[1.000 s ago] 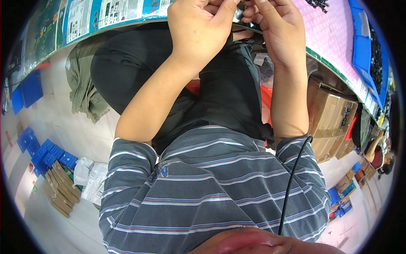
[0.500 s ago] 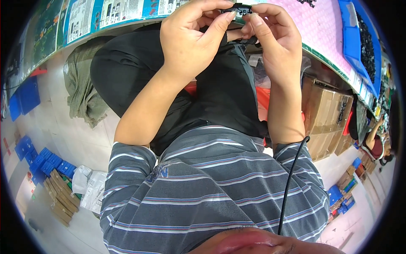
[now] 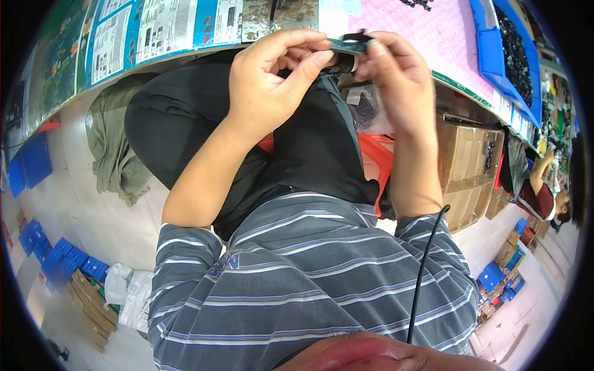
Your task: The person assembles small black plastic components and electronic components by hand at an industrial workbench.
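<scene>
My left hand (image 3: 272, 77) is closed, thumb and forefinger pinching one end of a small dark flat piece (image 3: 346, 46) with a glossy greenish edge. My right hand (image 3: 399, 80) is closed at the other end, its thumb and forefinger on a small black part (image 3: 357, 38) with a raised tab. The two pieces touch or overlap; whether they are joined I cannot tell. Both hands are above the table's near edge, over my lap, and the fingers hide part of what they hold.
A pink padded mat (image 3: 408, 28) covers the table, with small black parts (image 3: 417, 4) at its far side. To the right stands a blue tray (image 3: 484, 46) of black pieces. Printed sheets (image 3: 167, 28) lie left. Below are a cardboard box (image 3: 464, 167) and red bag (image 3: 377, 157). Another person (image 3: 538, 191) sits far right.
Both hands have come slightly nearer to me, and the held piece has tilted so that it shows edge-on. The black part now stands up above it by my right fingertips.
</scene>
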Demonstrator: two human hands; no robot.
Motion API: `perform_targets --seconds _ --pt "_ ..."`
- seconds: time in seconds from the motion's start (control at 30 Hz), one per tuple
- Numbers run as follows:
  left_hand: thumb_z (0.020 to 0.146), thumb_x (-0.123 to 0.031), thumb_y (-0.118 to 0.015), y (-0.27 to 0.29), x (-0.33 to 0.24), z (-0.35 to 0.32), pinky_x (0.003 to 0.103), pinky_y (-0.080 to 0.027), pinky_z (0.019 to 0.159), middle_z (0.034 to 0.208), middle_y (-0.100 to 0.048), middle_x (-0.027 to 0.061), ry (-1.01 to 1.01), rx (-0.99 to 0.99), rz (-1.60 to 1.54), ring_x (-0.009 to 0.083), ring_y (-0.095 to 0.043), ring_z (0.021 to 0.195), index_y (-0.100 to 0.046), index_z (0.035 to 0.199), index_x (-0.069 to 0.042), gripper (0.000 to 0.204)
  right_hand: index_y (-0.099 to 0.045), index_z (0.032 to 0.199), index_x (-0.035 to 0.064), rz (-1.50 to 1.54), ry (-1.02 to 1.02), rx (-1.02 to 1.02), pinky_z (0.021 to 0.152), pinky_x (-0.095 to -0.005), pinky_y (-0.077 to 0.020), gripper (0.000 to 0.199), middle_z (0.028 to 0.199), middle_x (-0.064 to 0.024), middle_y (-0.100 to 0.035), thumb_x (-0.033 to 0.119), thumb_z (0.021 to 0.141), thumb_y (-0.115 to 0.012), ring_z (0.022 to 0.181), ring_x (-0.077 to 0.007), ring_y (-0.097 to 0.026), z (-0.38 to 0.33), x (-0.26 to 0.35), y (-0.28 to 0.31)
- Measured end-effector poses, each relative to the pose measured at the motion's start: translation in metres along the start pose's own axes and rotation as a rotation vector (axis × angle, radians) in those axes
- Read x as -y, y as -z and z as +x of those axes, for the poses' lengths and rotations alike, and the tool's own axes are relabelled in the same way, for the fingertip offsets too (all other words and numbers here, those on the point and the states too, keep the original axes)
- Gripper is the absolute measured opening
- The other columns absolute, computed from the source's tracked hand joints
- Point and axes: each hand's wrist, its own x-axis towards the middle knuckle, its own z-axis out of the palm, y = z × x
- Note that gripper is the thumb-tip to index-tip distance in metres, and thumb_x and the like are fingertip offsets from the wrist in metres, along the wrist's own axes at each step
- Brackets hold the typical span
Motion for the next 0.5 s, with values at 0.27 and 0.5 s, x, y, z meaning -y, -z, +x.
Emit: perform_targets --seconds 0.27,0.5 --pt "0.100 -0.010 -0.069 0.048 -0.006 0.021 0.021 -0.052 0.066 0.098 -0.077 0.0085 0.021 -0.174 0.070 0.0087 -0.068 0.077 -0.072 0.110 0.002 0.015 -0.067 0.114 -0.0051 -0.048 0.466 -0.535 0.078 -0.0339 -0.0547 0.032 0.093 -0.0114 -0.070 0.025 0.105 -0.062 0.080 -0.0201 -0.066 0.046 0.079 0.115" --pt "0.099 -0.017 -0.071 0.090 -0.006 0.052 0.021 -0.049 0.069 0.101 -0.076 0.0112 0.080 -0.246 0.240 0.0077 -0.063 0.079 -0.071 0.116 0.005 0.028 -0.077 0.101 0.0059 -1.062 0.386 -0.414 0.073 -0.0344 -0.0554 0.023 0.089 -0.0083 -0.072 0.025 0.089 -0.077 0.075 -0.0187 -0.070 0.095 -0.010 0.097"
